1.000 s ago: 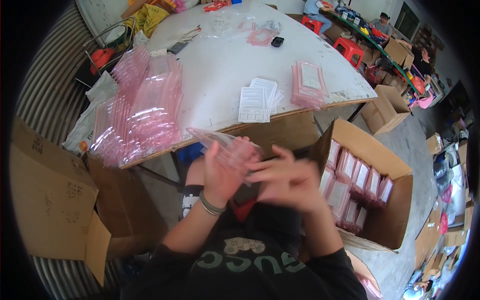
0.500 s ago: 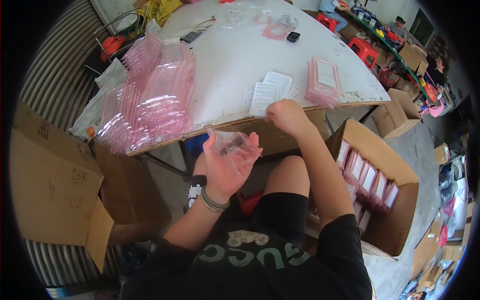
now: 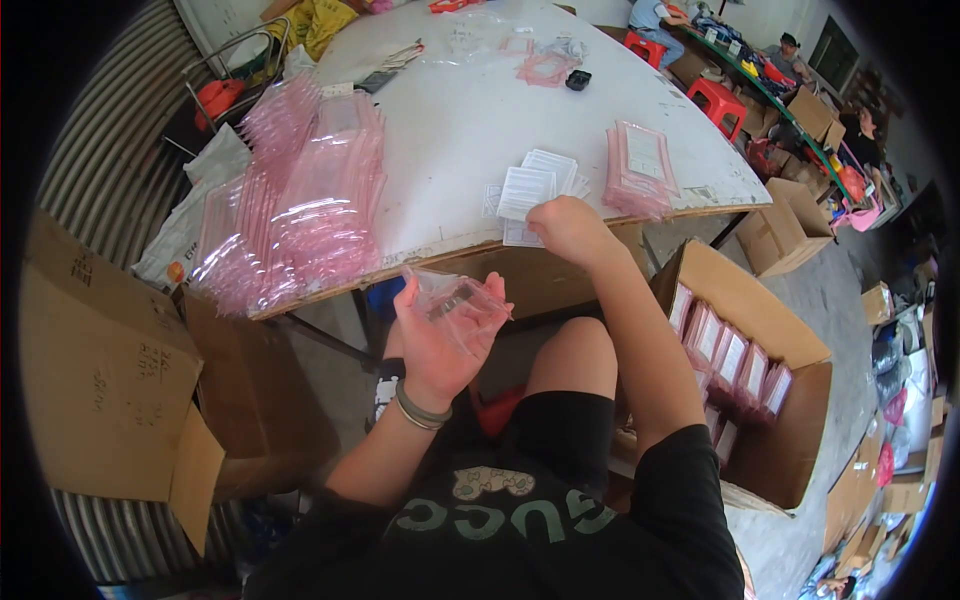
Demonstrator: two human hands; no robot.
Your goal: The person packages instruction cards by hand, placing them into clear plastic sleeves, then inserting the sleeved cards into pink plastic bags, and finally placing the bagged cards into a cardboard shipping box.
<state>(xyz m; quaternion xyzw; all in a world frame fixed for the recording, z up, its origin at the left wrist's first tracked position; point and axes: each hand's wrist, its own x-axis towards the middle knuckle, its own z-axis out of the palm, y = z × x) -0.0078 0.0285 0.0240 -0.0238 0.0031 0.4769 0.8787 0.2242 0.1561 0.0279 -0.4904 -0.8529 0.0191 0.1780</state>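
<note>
A clear pouch [image 3: 452, 303] sits in the upturned left hand [image 3: 438, 350], fingers half curled around it. The right hand's [image 3: 572, 232] fingers bunch against white cards [image 3: 527, 188] at the table's [image 3: 450, 150] near edge; their grip I cannot tell. Pink pouches [image 3: 325, 205] lie left, a smaller stack [image 3: 640, 170] right.

A black short-sleeved shirt [image 3: 470, 560] bears green lettering [image 3: 420, 516] and a pale print [image 3: 493, 482]. Black shorts [image 3: 560, 430], a patterned black-and-white sock [image 3: 387, 393], a dark wristband [image 3: 428, 411] and a thin bangle [image 3: 417, 423] complete the clothing.
</note>
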